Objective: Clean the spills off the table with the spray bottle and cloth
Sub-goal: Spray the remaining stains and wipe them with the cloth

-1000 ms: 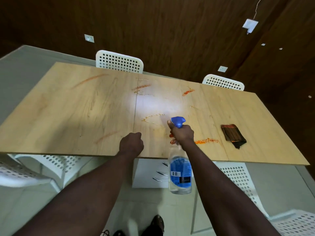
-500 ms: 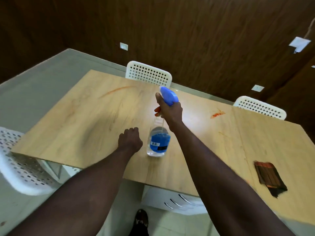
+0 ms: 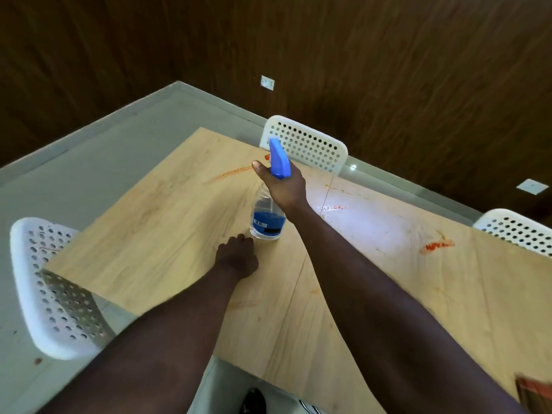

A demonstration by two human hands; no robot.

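My right hand [image 3: 283,186] grips the neck of a clear spray bottle [image 3: 265,222] with blue liquid and a blue trigger head, held over the wooden table [image 3: 167,234] and aimed toward its far left. My left hand [image 3: 237,258] rests on the table as a loose fist holding nothing, just in front of the bottle's base. Orange spill streaks lie at the far left [image 3: 233,174], in the middle [image 3: 334,208] and to the right [image 3: 437,245]. A corner of the dark cloth [image 3: 536,395] shows at the bottom right edge.
White perforated chairs stand at the left [image 3: 56,294], behind the table [image 3: 307,144] and at the far right [image 3: 519,231]. Dark wood-panelled walls close the room behind. My shoe [image 3: 254,401] shows under the near table edge.
My right hand has carried the spray bottle further out over the table toward the far left streak. The view has turned left, pushing the cloth to the frame's edge. My left hand stays down.
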